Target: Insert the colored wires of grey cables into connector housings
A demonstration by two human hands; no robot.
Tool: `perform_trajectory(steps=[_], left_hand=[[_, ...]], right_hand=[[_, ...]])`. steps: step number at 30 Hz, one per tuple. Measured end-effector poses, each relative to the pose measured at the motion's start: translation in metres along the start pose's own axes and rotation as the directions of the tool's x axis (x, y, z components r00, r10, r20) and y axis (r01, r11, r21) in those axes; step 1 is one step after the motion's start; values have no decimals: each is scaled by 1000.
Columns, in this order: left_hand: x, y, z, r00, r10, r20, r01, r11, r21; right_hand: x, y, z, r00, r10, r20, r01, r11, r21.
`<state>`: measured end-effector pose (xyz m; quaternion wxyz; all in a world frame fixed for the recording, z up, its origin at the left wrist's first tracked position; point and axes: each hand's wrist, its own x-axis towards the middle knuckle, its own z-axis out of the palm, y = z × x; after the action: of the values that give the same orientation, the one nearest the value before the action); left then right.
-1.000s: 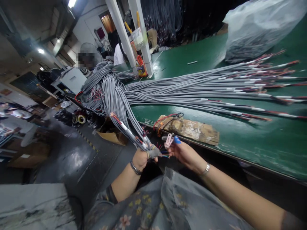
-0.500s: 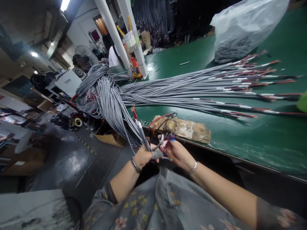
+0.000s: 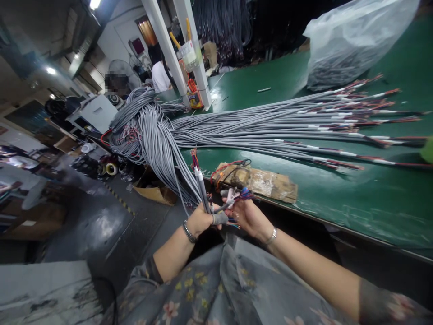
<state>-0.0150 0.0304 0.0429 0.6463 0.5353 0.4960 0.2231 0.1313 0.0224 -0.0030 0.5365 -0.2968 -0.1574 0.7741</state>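
Note:
My left hand (image 3: 202,220) is closed around several grey cables (image 3: 203,189), its thumb covered by a grey sleeve. Bare coloured wires (image 3: 195,159) stick up from the white-taped end of one cable. Close beside it, my right hand (image 3: 248,214) has its fingers bent around the stripped end of another cable, whose dark red, blue and purple wires (image 3: 244,195) fan out above the palm. White tape shows at that cable's end near the fingertips. Fine blue wires hang between the hands. The fingertips of both hands are partly hidden.
A thick bundle of grey cables (image 3: 237,124) lies along the green table (image 3: 338,198), looped at the left. A worn wooden block (image 3: 270,184) with red and black leads sits at the near edge. A plastic bag (image 3: 355,49) stands far right; white posts (image 3: 196,54) rise behind.
The wires at my right hand have fanned out a little more to the right. My left hand keeps its grip on the cables. The whole view has shifted slightly.

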Motion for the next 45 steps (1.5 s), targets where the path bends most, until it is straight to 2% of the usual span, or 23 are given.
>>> perform_trajectory(steps=[3, 6, 13, 16, 20, 28, 31, 37, 45], left_hand=[[-4, -5, -3, 997, 77, -26, -77, 997, -4], [-7, -9, -2, 987, 147, -61, -148, 989, -12], [-6, -9, 7, 968, 176, -179, -182, 983, -14], [-7, -5, 11, 966, 183, -182, -185, 983, 8], [-7, -4, 12, 966, 176, -189, -174, 984, 25], [-9, -5, 11, 961, 188, -201, -187, 982, 25], [-8, -3, 12, 964, 184, -194, -174, 982, 67], [-5, -8, 12, 961, 201, -193, -189, 979, 77], [-5, -11, 13, 964, 196, -179, -178, 978, 112]], right_hand=[[-3, -1, -1, 996, 45, 73, -45, 999, 2], [-4, -1, -4, 996, 12, 83, -11, 1000, -6], [-1, 3, -9, 996, -77, 35, 80, 993, -92], [0, 4, -7, 993, -115, 29, 118, 979, -166], [1, 3, -5, 994, -95, 60, 106, 971, -213], [3, 2, -10, 992, -116, 43, 122, 975, -184], [2, 2, -8, 996, -77, 42, 83, 979, -186], [4, -1, -3, 999, -6, 54, 9, 998, -57], [9, 4, -4, 998, -41, -46, 42, 998, 36]])
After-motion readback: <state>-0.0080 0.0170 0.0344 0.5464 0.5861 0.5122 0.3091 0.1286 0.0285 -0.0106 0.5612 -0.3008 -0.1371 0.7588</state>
